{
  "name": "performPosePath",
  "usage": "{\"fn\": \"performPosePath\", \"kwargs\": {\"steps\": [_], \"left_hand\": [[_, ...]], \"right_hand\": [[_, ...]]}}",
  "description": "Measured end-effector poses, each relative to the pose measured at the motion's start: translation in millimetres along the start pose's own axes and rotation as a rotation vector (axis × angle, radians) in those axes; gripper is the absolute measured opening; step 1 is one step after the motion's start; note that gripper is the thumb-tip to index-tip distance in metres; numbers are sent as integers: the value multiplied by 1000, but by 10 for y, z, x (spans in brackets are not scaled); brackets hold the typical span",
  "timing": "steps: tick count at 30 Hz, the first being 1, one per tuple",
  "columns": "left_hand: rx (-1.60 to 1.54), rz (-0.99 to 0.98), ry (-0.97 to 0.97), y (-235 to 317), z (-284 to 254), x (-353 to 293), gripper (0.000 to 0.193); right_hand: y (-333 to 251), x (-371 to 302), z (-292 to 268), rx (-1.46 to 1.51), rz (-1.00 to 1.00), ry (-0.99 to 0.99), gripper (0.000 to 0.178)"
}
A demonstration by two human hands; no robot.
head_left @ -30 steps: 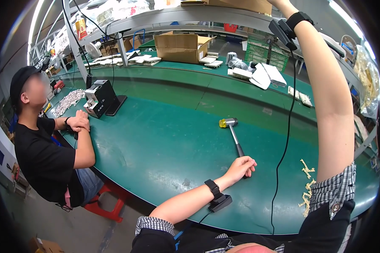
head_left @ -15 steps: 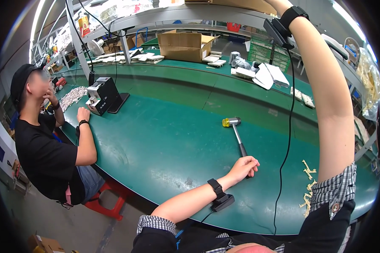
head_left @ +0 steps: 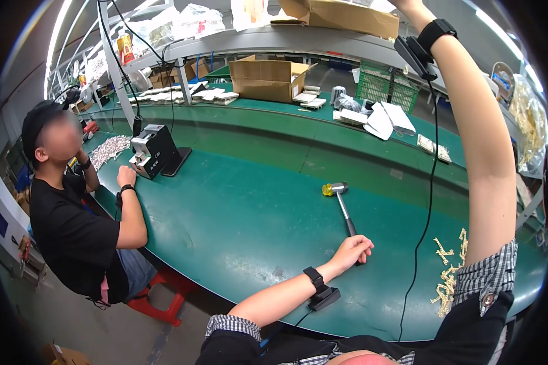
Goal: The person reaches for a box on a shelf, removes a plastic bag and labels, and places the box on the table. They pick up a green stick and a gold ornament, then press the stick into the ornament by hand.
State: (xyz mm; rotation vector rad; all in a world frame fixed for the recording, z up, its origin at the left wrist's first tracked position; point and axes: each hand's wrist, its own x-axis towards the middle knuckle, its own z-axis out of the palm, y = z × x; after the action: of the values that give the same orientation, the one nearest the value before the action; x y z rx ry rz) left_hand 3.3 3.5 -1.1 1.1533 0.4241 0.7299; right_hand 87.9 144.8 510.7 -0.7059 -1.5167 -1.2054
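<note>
A double-faced mallet (head_left: 343, 205) lies on the green table, its head yellow on one end and dark on the other, its shaft metal and its grip black. My left hand (head_left: 351, 252) is closed over the grip, fingers curled, and the dark grip end shows just below it. My right arm stretches far up. At the top edge the right hand (head_left: 409, 6) is mostly cut off, so its fingers are hidden. The hand is near the overhead shelf, beside a cardboard box (head_left: 347, 19). Each wrist wears a black strap with a small device and cable.
Pale yellow small parts (head_left: 447, 283) lie by my right elbow. A black cable (head_left: 421, 234) hangs across the table. At left, a co-worker (head_left: 73, 213) sits on a red stool (head_left: 164, 298) by a black machine (head_left: 157, 152). An open carton (head_left: 262, 81) stands at the back.
The view has tilted slightly, showing more of the upper shelf and its box. My left hand stays at the mallet, and my right arm remains raised. The co-worker's head has turned slightly.
</note>
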Motion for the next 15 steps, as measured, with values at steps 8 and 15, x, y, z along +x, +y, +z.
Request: {"fn": "performPosePath", "kwargs": {"steps": [8,15], "left_hand": [[-27,-20,5,27,-11,-25,20],[-43,11,18,-89,-50,-16,20]], "right_hand": [[-744,359,-182,-299,-418,-147,41],[-1137,306,445,-114,-98,-840,41]]}}
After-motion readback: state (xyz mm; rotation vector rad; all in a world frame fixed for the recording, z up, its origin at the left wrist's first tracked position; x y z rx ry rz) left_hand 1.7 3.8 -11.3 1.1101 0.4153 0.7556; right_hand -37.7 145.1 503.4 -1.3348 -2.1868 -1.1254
